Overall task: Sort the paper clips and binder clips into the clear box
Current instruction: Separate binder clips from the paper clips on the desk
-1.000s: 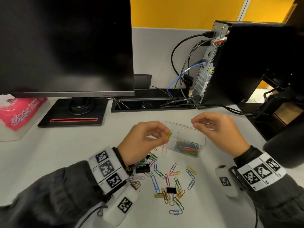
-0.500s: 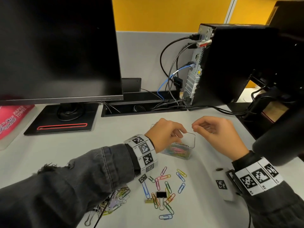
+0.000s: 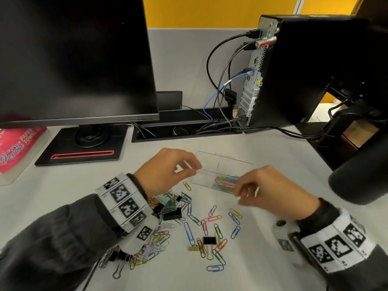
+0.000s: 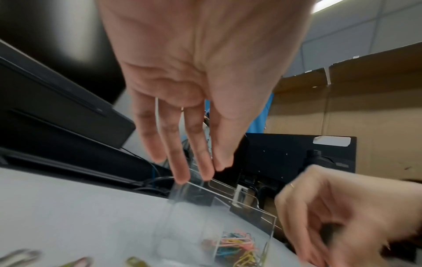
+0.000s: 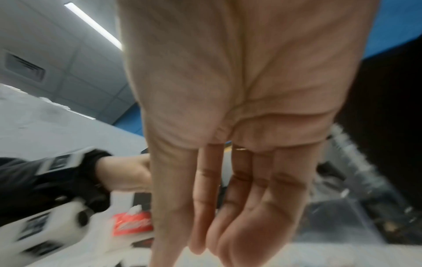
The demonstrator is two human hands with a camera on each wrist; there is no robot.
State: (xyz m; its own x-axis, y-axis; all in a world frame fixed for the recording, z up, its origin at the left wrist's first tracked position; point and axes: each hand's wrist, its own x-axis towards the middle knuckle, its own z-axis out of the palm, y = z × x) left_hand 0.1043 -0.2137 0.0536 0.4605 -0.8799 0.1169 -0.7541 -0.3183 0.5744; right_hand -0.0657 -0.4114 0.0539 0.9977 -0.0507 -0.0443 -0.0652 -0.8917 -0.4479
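We see both hands at the clear plastic box point(image 3: 224, 164); coloured wire paper clips point(image 3: 212, 225) lie scattered on the white desk point(image 3: 63, 185).

A clear box point(image 3: 206, 178), its right compartment filled with coloured paper clips point(image 3: 226, 183), is seen mid-table, while more paper clips point(image 3: 212, 219) and black binder clips point(image 3: 209, 240) are scattered nearer.

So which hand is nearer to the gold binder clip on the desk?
Left. The left hand is up-left of the gold binder clip; the right hand is farther, up-right.
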